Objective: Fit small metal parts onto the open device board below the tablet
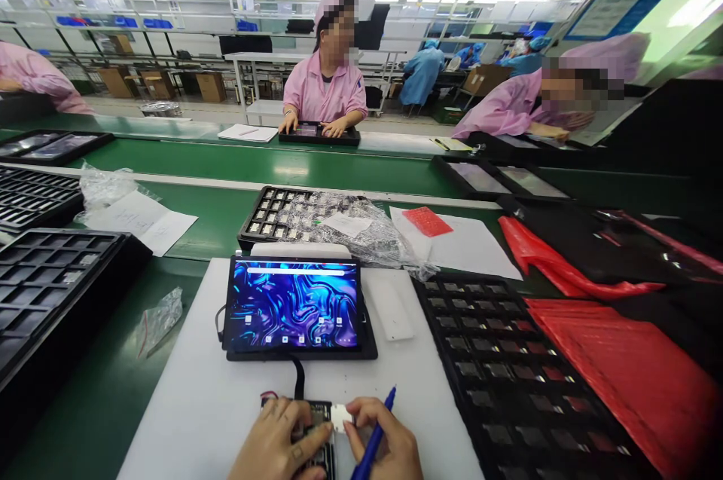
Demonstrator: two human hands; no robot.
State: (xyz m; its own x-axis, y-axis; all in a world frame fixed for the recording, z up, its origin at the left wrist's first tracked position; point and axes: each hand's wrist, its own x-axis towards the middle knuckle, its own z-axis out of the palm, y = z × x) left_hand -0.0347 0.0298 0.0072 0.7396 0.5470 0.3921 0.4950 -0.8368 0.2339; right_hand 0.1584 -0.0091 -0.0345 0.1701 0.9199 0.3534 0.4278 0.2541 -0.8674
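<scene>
My left hand (pixel 278 441) lies over a dark circuit board (pixel 323 456), fingers curled on it and holding it against the white work mat (pixel 175 397). Its index finger reaches the board's right edge. My right hand (pixel 387 441) pinches a small white flat piece (pixel 341 417) between thumb and fingertips at that edge. A blue pen (pixel 373 438) is also tucked in the right hand, tip pointing up. From the board a black ribbon cable (pixel 298 377) runs up to a lit tablet screen (pixel 294 305) propped on a black stand. Part of the board is hidden under my fingers.
A black compartment tray (pixel 489 325) of small parts lies right, beside red bubble wrap (pixel 626 374). Another black tray (pixel 45 261) stands left. Behind the tablet sits a tray (pixel 271 212) with clear wrap. Co-workers (pixel 324 92) in pink sit across the green conveyor (pixel 226 160).
</scene>
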